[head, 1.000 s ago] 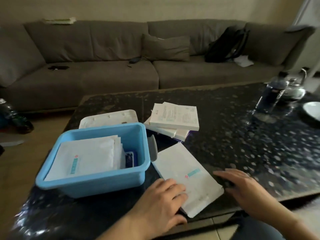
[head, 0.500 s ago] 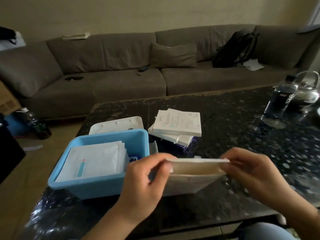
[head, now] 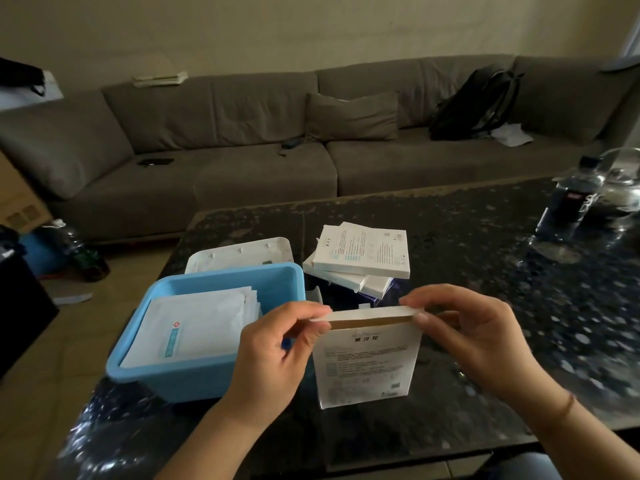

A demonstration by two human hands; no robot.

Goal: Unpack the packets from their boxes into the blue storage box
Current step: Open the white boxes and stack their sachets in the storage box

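Note:
A white flat box (head: pixel 367 362) stands upright over the dark table, printed side toward me. My left hand (head: pixel 277 355) pinches the left end of its top flap. My right hand (head: pixel 474 337) pinches the right end of the same flap, which is lifted and shows brown card beneath. To the left sits the blue storage box (head: pixel 204 372) holding a stack of white packets (head: pixel 197 323) with a teal stripe. Behind, a pile of white boxes (head: pixel 360 258) lies on the table.
A white lid (head: pixel 242 254) lies behind the blue box. A dark bottle (head: pixel 568 199) and a glass jug (head: pixel 623 181) stand at the table's far right. A grey sofa (head: pixel 242 140) with a black backpack (head: pixel 478 102) runs behind the table.
The white box lay flat under both hands a second ago. Both hands have lifted it upright and now pull its top flap open. The view has tilted up.

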